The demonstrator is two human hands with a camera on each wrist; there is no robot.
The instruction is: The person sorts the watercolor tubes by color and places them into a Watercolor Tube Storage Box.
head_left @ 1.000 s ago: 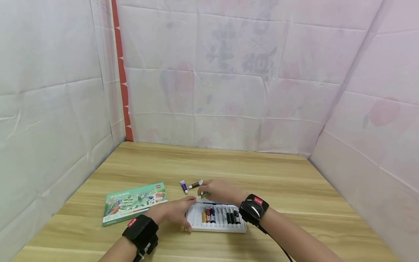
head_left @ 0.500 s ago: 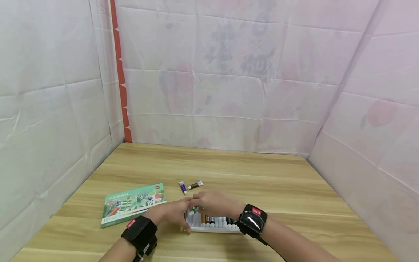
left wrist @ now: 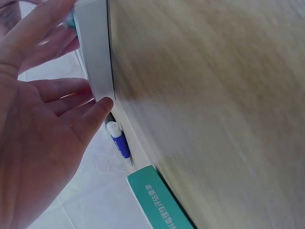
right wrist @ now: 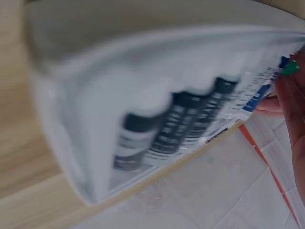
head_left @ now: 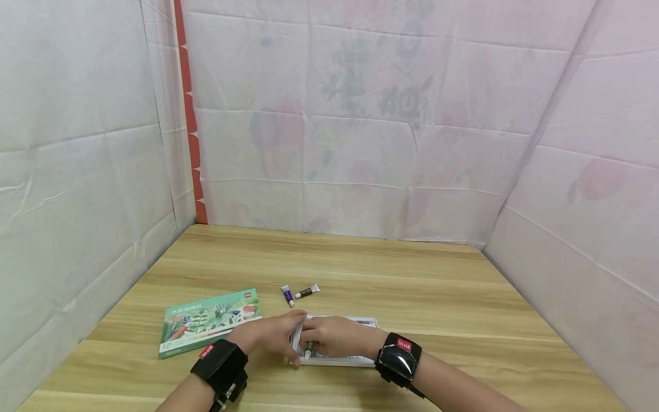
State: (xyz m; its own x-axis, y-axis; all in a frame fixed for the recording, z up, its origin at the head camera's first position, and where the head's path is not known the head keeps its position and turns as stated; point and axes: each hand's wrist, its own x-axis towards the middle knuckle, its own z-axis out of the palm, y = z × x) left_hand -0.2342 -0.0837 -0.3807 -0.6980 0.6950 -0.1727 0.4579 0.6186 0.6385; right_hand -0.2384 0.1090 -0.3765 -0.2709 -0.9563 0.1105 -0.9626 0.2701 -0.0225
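Note:
A white plastic paint tray (head_left: 337,362) lies near the front middle of the table, its left end held by my left hand (head_left: 270,335). In the left wrist view, thumb and fingers reach around that end wall of the tray (left wrist: 95,47). My right hand (head_left: 340,336) is over the tray's left part and pinches a small green paint tube (head_left: 309,347), its white cap pointing toward me. The right wrist view shows several dark-labelled paint tubes (right wrist: 178,119) lying side by side in the tray's slots. From the head view, my right hand hides most of them.
Behind the tray lie a blue paint tube (head_left: 287,295) and a brown paint tube (head_left: 308,291). A flat green illustrated box (head_left: 210,321) lies to the left, close to my left wrist. White cloth walls (head_left: 355,143) enclose the wooden table (head_left: 437,286) at back and sides.
My right hand has brought the green paint tube from behind the tray toward me, over its left part, turning the cap forward. My left hand has stayed on the tray's end.

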